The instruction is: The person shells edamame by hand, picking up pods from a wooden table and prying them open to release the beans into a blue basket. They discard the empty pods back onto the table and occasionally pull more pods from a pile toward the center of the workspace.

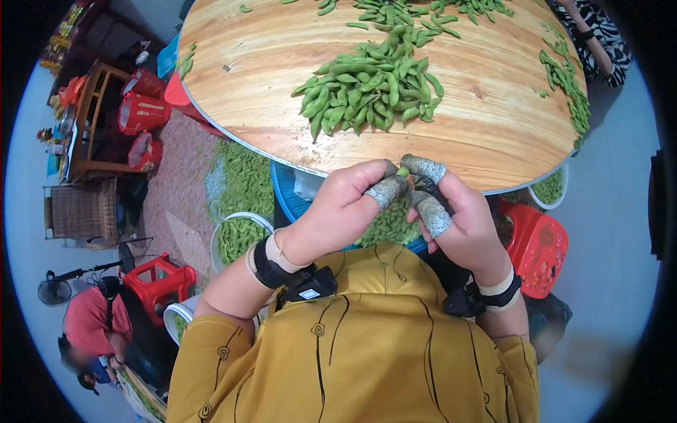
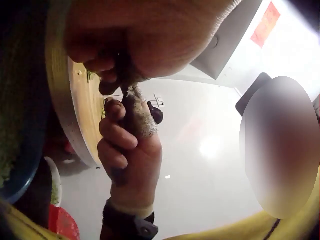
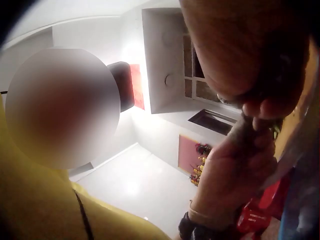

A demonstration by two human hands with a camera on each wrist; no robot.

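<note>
In the head view, both hands meet in front of the chest, just over the near table edge. The left hand (image 1: 337,211) and right hand (image 1: 462,222) have grey tape wrapped round thumbs and forefingers. Between their fingertips they pinch a green soybean pod (image 1: 403,172), of which only a small end shows. Both wrist views show the hands touching, with the pod hidden by fingers. Beyond them a heap of green soybean pods (image 1: 370,88) lies on the wooden table (image 1: 254,92). Below the hands, a blue basin (image 1: 283,189) contains pale green shelled beans (image 1: 391,227).
White buckets of green beans (image 1: 240,240) stand at the left, near a red stool (image 1: 161,278). Another red stool (image 1: 539,250) is at the right. More pods (image 1: 568,92) lie along the table's right edge, near a person in a striped top (image 1: 606,39).
</note>
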